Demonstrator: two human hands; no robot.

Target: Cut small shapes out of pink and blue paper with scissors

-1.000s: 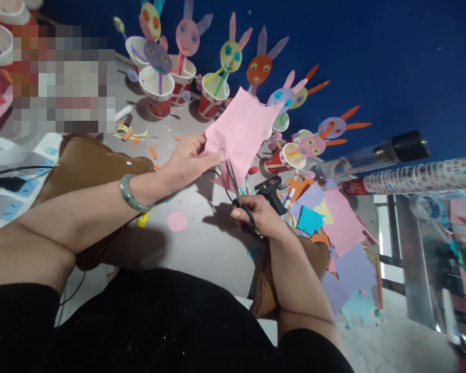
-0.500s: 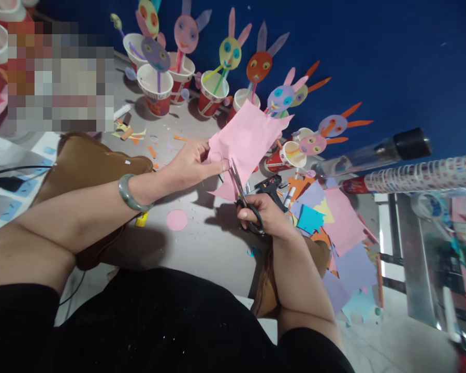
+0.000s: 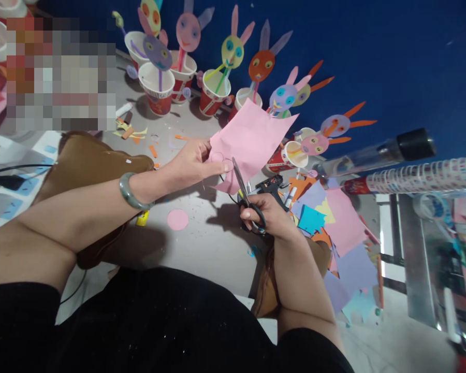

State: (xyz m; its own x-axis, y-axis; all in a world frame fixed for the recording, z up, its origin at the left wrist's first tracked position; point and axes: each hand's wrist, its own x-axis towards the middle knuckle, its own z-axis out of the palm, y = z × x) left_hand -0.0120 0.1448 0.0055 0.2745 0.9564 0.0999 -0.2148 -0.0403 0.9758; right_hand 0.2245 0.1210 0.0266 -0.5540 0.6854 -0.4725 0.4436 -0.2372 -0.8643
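Note:
Between thumb and fingers, my left hand (image 3: pixel 196 165) pinches the left edge of a pink sheet of paper (image 3: pixel 252 134) held up over the table. Small circles are drawn on the sheet near my thumb. My right hand (image 3: pixel 266 215) grips black-handled scissors (image 3: pixel 241 178), whose blades point up and lie against the paper just right of my left thumb. Below the sheet, a cut pink paper disc (image 3: pixel 177 219) lies flat on the table. A black glue gun (image 3: pixel 271 185) rests behind my right hand, partly hidden.
Red-and-white paper cups (image 3: pixel 156 90) with rabbit-faced paper figures line the back by a blue panel (image 3: pixel 373 46). Coloured paper sheets (image 3: pixel 345 217) pile up at right, below a long stack of cups (image 3: pixel 419 173). Paper scraps (image 3: pixel 130 129) lie at left near a brown cushion (image 3: pixel 97 155).
The lower part of the pink sheet has shifted and shows less below the scissors. My right hand and the scissors have moved slightly right; my left hand keeps its pinch.

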